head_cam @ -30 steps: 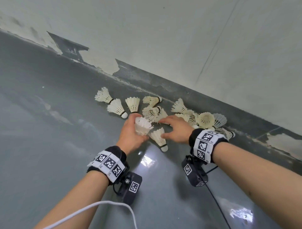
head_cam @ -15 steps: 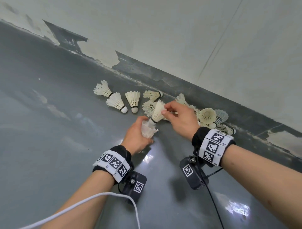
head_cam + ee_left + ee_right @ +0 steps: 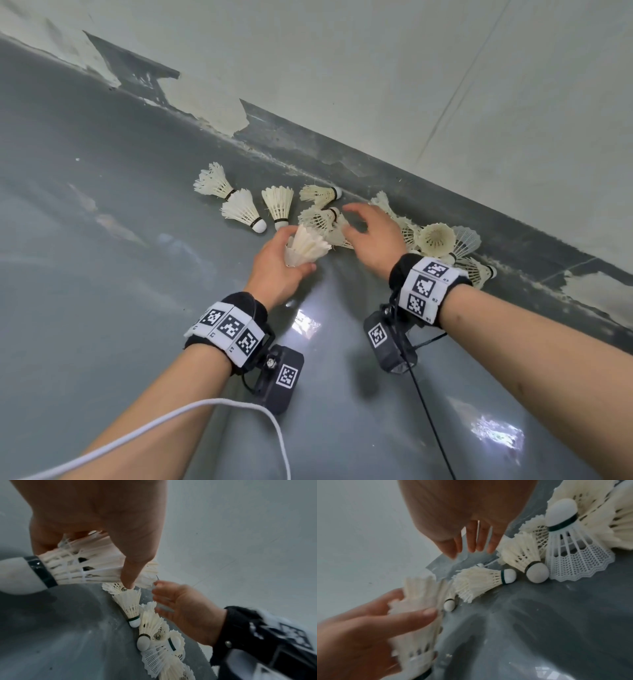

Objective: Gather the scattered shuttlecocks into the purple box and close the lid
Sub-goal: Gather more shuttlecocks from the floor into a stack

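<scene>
Your left hand [image 3: 274, 267] grasps a nested white feather shuttlecock stack [image 3: 306, 247] at frame centre; your right hand [image 3: 373, 236] hovers released, fingers spread, above the scattered white shuttlecocks [image 3: 277, 205].

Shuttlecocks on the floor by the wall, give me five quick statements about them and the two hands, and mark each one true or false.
1. The left hand grips a stack of shuttlecocks. True.
2. The right hand pinches a shuttlecock. False: its fingers are spread and hold nothing, above the pile by the wall.
3. The purple box stands open beside the pile. False: no box shows in any view.
4. One netted plastic shuttlecock stands with its cork tip up among the feathered ones. True.
5. All shuttlecocks have been picked off the grey floor. False: many lie there, such as the pair at far left.
</scene>
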The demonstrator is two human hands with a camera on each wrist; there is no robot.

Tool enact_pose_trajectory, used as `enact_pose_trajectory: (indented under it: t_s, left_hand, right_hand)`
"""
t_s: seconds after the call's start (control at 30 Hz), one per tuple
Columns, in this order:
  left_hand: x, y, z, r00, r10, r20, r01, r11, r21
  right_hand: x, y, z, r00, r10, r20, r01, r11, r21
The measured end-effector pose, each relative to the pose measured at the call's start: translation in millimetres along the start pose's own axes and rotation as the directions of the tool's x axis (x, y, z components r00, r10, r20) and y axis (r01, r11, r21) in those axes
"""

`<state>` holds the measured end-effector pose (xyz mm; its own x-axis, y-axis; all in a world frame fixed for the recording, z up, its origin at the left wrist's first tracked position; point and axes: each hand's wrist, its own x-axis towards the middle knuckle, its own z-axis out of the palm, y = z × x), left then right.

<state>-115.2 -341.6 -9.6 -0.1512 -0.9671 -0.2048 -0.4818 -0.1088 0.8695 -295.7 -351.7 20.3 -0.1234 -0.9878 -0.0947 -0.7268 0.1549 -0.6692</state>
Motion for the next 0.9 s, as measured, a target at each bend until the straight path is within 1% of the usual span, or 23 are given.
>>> enact_pose_trajectory:
  t_s: [0.07,0.1,0.13,0.2,0.3,0.4,0.47,0.5,0.57,0.6,0.63,0.67,0.7,0.77,0.87,0.9]
  left_hand:
    - [0.3,0.3,-6.4,1.000,0.001,-0.002,-0.001,1.000,0.007]
    - [1.0,0.8,-9.1,1.000,0.002,-0.003,-0.002,1.000,0.005]
    - [1.7,1.3,-11.9,1.000,-0.002,-0.003,0.002,1.000,0.002]
    - [3.5,0.8,-14.9,1.000,-0.010,-0.001,0.010,1.000,-0.001]
    - [3.6,0.0,-14.5,1.000,-0.008,0.009,0.008,1.000,-0.002]
    - [0.9,-0.4,-10.2,0.999,-0.011,0.032,0.011,1.000,0.002]
    - [-0.2,-1.6,-7.6,0.999,-0.013,0.045,0.013,1.000,0.012]
    - [-0.4,-2.1,-7.0,0.999,-0.014,0.047,0.014,1.000,0.015]
    - [-0.5,-3.1,-6.2,0.999,-0.019,0.045,0.019,1.000,0.013]
    - [-0.2,-3.7,-5.9,0.999,-0.023,0.046,0.022,1.000,0.015]
    - [-0.1,-3.5,-5.0,0.999,-0.024,0.049,0.024,1.000,0.016]
    - [-0.2,-3.2,-3.7,0.998,-0.026,0.056,0.025,1.000,0.015]
    - [-0.5,-2.0,-1.9,0.998,-0.026,0.063,0.026,1.000,0.009]
    - [-1.9,1.6,2.1,0.997,-0.023,0.069,0.025,1.000,-0.016]
    - [-4.7,10.0,4.5,0.998,-0.015,0.066,0.020,0.997,-0.077]
    - [-4.5,11.8,3.9,0.998,-0.010,0.069,0.018,0.994,-0.104]
  right_hand:
    - [9.4,13.2,2.7,0.992,0.086,0.088,-0.076,0.991,-0.114]
    - [11.3,18.4,4.2,0.986,0.102,0.135,-0.078,0.982,-0.170]
    - [12.0,21.1,6.8,0.980,0.093,0.174,-0.053,0.974,-0.219]
    - [12.2,24.2,13.7,0.974,0.035,0.223,0.027,0.963,-0.268]
    - [13.2,23.0,21.1,0.965,0.015,0.263,0.068,0.951,-0.302]
    - [10.6,19.1,18.7,0.969,0.013,0.245,0.068,0.945,-0.320]
    - [7.7,17.3,13.6,0.983,0.033,0.180,0.016,0.964,-0.264]
    - [6.0,16.2,10.3,0.991,0.062,0.116,-0.040,0.983,-0.181]
    - [2.0,10.3,1.3,0.988,0.143,-0.065,-0.138,0.988,0.070]
    - [0.5,5.2,-3.9,0.975,0.173,-0.140,-0.146,0.972,0.182]
    - [-1.3,-1.1,-9.2,0.966,0.183,-0.180,-0.131,0.955,0.266]
    - [-2.5,-7.5,-12.6,0.966,0.176,-0.191,-0.110,0.943,0.313]
    - [-2.9,-13.7,-14.4,0.971,0.154,-0.183,-0.089,0.942,0.323]
    - [-2.1,-22.3,-12.3,0.986,0.103,-0.132,-0.063,0.957,0.282]
    - [-7.9,-29.6,-2.2,0.999,0.013,0.050,-0.024,0.972,0.234]
    - [-10.4,-30.0,1.8,0.994,-0.017,0.103,-0.002,0.984,0.178]
